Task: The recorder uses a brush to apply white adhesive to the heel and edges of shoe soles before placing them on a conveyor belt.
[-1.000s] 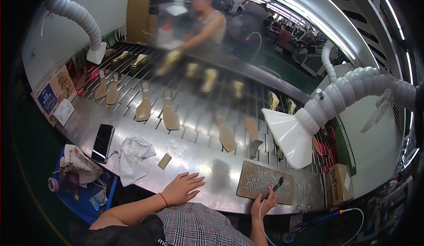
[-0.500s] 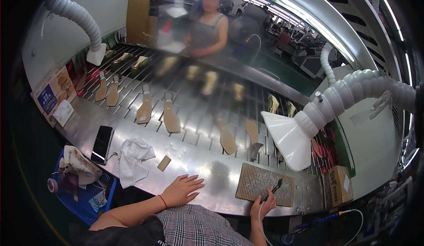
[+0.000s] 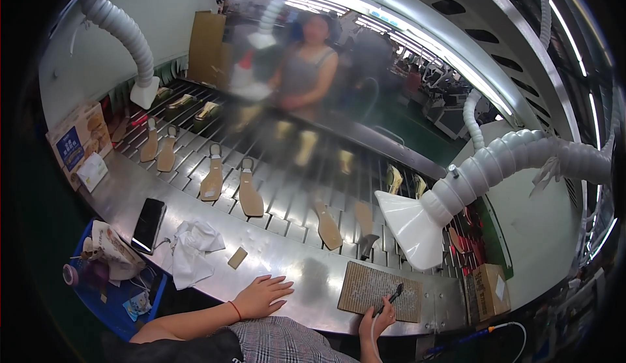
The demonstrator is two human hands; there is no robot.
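My left hand [image 3: 263,296], palm down, rests on the steel ledge [image 3: 306,278] with its fingers stretched out and holds nothing. Near its fingertips lies a small tan block [image 3: 237,258]. My right hand [image 3: 377,318] grips a black hose-fed applicator pen [image 3: 391,300]; a pale tube runs down from it. Its tip is over a ribbed cardboard sheet [image 3: 352,296] smeared with whitish spots. Beyond the ledge, tan shoe insoles [image 3: 250,195] lie spaced out on the slatted conveyor [image 3: 280,226], the closest being a pale one [image 3: 328,227]. A dark curved piece [image 3: 368,245] lies beside the sheet's far edge.
A white funnel hood [image 3: 411,229] on a ribbed duct hangs over the conveyor's right part. On the left are a phone [image 3: 149,225], white cloth [image 3: 194,253] and blue bin [image 3: 104,304]. A carton [image 3: 490,292] stands right. Behind a hazy screen, a co-worker [image 3: 312,69] stands.
The whole view has tilted, so the scene sits lower in the picture. Both hands keep nearly the same pose and place. The co-worker's head and arms have shifted slightly.
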